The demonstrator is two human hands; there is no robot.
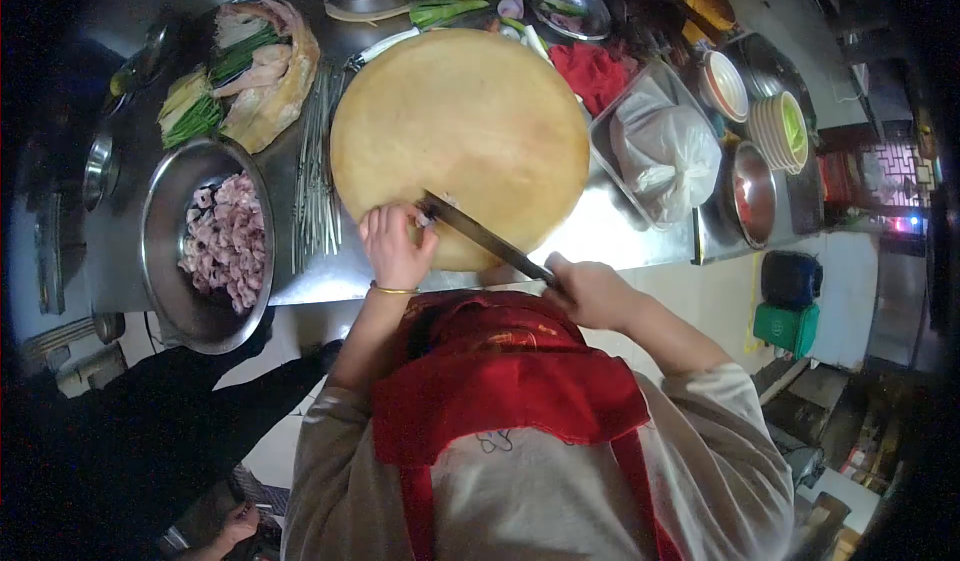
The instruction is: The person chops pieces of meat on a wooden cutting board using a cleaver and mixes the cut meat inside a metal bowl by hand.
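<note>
A large round wooden chopping board (460, 111) lies on the metal counter in front of me. My right hand (592, 291) is closed round the handle of a knife (490, 238). Its long dark blade slants across the board's near part, the tip pointing up and left. Close by the tip, my left hand (393, 244) rests at the board's near left edge, fingers curled on a small pale pink piece of meat (424, 219). The fingers partly hide that piece. A few tiny scraps (449, 199) lie beside the blade. To the left, a steel bowl (160, 261) holds several chunks of pink meat (225, 236).
Metal skewers (316, 161) lie between bowl and board. Further left are greens (190, 116) and a large pale slab (290, 91). On the right stand a tray with a white plastic bag (665, 151), a red cloth (590, 76) and stacked bowls (775, 136). Another person's hand (238, 526) shows at lower left.
</note>
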